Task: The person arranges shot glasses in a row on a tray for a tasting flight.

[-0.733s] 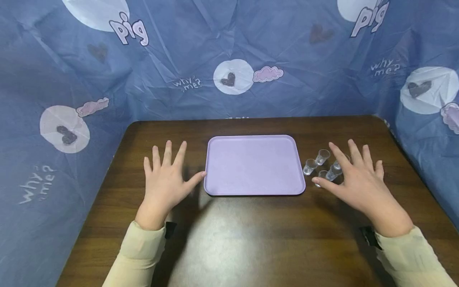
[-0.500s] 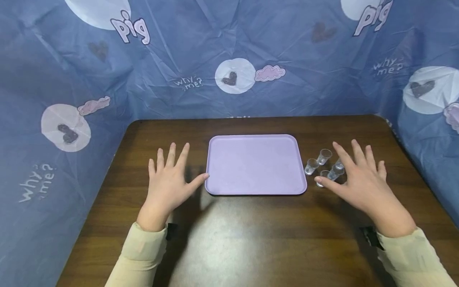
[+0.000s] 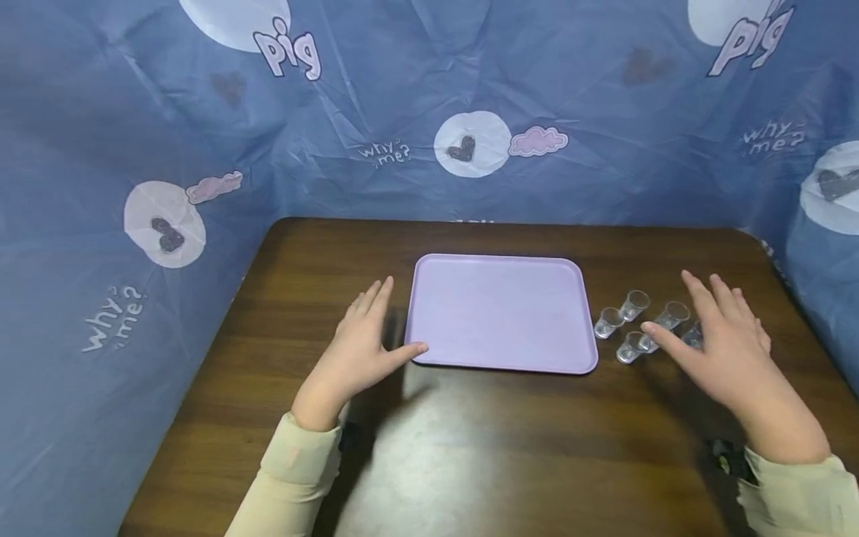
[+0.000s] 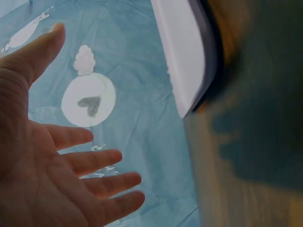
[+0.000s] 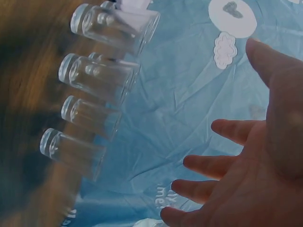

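A flat lilac tray lies on the wooden table. My left hand hovers beside its left edge, fingers extended and thumb spread. In the head view that thumb overlaps the tray's near left corner; the left wrist view shows the hand apart from the tray. Several small clear shot glasses, such as the near one, stand upright right of the tray. Over their right side hangs my right hand, partly hiding one. In the right wrist view the glasses stand clear of its spread fingers. Both hands hold nothing.
The brown table has a bright reflection near its front. A blue printed cloth hangs behind the table and along both sides.
The head view has turned left, so the scene sits further right. My left hand has moved right over the tray's corner, its fingers closer together. My right hand has shifted right relative to the glasses.
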The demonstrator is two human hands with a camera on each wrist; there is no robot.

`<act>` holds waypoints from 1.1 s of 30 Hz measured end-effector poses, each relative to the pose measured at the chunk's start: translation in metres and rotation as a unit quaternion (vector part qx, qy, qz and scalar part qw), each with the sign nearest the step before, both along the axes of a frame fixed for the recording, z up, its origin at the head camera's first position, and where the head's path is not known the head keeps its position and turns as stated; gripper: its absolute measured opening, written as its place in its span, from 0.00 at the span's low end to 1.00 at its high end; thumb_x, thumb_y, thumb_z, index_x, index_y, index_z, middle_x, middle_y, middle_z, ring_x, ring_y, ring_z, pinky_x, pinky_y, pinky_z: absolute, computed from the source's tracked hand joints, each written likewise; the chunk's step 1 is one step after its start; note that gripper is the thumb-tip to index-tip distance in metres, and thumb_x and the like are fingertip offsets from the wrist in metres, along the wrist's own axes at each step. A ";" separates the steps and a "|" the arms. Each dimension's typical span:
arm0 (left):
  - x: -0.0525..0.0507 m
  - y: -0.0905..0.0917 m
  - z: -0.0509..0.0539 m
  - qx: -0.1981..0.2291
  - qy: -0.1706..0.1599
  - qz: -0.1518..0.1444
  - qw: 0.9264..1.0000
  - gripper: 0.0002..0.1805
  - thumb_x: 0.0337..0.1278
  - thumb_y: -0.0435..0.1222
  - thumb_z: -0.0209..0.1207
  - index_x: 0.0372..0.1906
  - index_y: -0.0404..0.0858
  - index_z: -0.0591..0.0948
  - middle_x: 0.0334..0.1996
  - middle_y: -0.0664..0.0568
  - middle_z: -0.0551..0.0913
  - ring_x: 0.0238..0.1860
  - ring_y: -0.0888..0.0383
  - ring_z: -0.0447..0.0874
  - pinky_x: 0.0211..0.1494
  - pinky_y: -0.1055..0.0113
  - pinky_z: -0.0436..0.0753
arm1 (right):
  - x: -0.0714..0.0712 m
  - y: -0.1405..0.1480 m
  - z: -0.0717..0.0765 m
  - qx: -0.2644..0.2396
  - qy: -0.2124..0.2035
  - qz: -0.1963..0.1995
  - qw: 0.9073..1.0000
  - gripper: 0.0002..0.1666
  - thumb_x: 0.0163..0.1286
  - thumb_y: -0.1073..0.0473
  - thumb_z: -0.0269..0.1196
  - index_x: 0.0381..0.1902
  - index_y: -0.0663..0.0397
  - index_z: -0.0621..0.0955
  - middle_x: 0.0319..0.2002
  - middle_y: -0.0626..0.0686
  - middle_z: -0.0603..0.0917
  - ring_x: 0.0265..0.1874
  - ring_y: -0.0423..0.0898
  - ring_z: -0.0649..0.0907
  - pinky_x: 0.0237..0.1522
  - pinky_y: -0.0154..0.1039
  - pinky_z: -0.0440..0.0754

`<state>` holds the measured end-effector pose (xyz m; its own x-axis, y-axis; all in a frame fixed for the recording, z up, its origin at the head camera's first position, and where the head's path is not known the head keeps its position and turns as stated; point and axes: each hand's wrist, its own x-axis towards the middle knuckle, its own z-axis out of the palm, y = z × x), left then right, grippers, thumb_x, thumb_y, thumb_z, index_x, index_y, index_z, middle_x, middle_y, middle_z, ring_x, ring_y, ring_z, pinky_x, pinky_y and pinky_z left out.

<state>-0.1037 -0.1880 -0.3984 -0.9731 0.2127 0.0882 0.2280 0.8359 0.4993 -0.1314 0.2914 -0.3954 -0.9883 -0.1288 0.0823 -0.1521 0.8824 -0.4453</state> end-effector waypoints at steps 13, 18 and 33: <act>-0.029 0.006 -0.024 0.053 -0.097 -0.013 0.994 0.72 0.37 0.50 0.82 0.80 0.30 0.48 0.73 0.31 0.61 0.69 0.38 0.64 0.70 0.48 0.64 | -0.009 0.034 -0.013 -0.023 0.002 0.020 1.000 0.51 0.77 0.46 0.60 0.81 0.63 0.46 0.73 0.79 0.53 0.68 0.79 0.56 0.62 0.75 0.53; -0.032 0.004 -0.029 0.054 -0.143 -0.005 0.988 0.74 0.37 0.50 0.82 0.80 0.28 0.45 0.77 0.33 0.54 0.75 0.34 0.50 0.73 0.44 0.56 | -0.012 0.044 -0.019 0.000 -0.023 0.005 1.000 0.51 0.76 0.45 0.60 0.79 0.69 0.50 0.67 0.83 0.58 0.62 0.83 0.61 0.55 0.76 0.59; -0.045 0.005 -0.041 0.067 -0.155 -0.046 0.985 0.74 0.35 0.45 0.84 0.79 0.24 0.45 0.73 0.29 0.60 0.69 0.40 0.66 0.70 0.51 0.65 | -0.012 0.062 -0.038 0.024 -0.051 -0.035 0.998 0.52 0.68 0.46 0.70 0.70 0.79 0.59 0.56 0.83 0.70 0.52 0.79 0.72 0.51 0.73 0.66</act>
<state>-0.1487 -0.1835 -0.4396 -0.9348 0.3087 -0.1758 0.1201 0.7404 0.6614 -0.1434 0.3537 -0.4330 -0.9979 -0.0596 -0.0233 -0.0447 0.9096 -0.4130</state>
